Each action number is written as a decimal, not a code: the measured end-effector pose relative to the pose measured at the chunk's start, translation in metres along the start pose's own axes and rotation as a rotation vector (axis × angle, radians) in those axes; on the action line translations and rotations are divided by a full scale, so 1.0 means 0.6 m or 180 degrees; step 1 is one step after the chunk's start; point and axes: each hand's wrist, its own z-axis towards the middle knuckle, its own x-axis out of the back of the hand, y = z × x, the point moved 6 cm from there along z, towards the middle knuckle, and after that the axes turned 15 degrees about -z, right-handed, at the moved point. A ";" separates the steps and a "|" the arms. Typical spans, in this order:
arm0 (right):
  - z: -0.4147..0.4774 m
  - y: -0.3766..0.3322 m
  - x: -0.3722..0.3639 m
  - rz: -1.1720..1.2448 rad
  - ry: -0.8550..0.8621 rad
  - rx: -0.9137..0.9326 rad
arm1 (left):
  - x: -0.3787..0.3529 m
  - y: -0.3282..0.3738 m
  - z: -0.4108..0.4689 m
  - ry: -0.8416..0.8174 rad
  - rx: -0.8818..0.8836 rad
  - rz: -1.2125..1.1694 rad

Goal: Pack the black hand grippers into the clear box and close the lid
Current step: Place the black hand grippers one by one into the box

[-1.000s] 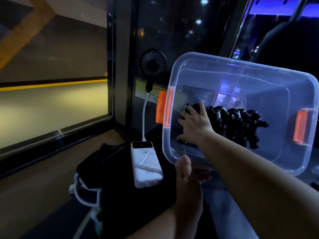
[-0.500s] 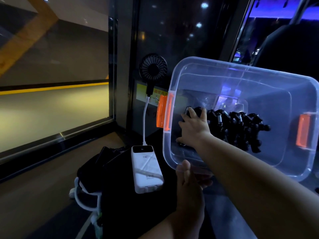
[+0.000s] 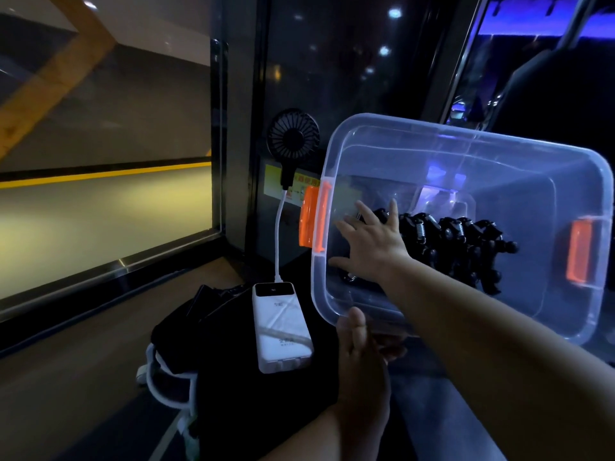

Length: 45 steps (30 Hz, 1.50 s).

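Black hand grippers (image 3: 466,241): row along the clear box (image 3: 466,136), left end under spread, empty right hand (image 3: 374,249); left hand (image 3: 362,364) grips near rim.

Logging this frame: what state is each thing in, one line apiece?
clear box: lidless, tipped with its opening toward the camera
hand grippers: in a row inside the box
right hand: inside the box, fingers spread straight over the leftmost grippers
left hand: grips the box's near rim, thumb on top
fan: cabled to the power bank; whether it spins, cannot tell
power bank: lying flat, cable plugged in
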 end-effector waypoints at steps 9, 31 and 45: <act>-0.106 0.070 0.028 0.0859 0.0502 -0.0794 | 0.000 0.009 -0.004 0.0260 -0.0008 -0.0017; -0.539 0.232 -0.102 0.0729 -0.0854 -0.2579 | 0.006 -0.004 0.006 0.0332 -0.0244 0.0820; -0.607 0.251 -0.128 0.0304 -0.1772 -0.3082 | 0.003 -0.003 0.006 0.0289 -0.0270 0.0825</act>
